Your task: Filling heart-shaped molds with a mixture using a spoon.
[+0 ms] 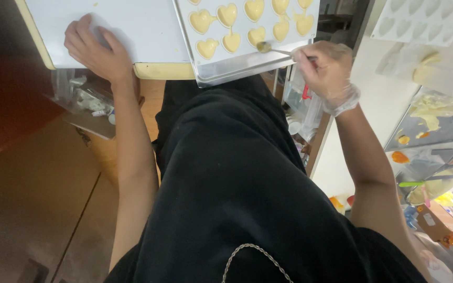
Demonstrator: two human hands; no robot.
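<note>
2 hands: right hand point(325, 68) (gloved) grips 1 spoon point(269, 49) over the heart mould point(247, 31); left hand point(94, 50) flat, spread.

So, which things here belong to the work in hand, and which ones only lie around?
In use:
- right hand, in a clear glove, holding a spoon
- heart mould with yellow filling, on a metal tray
- left hand, flat on the white board

Lying about:
- empty heart mould
- piping bag
- smeared tray
</note>
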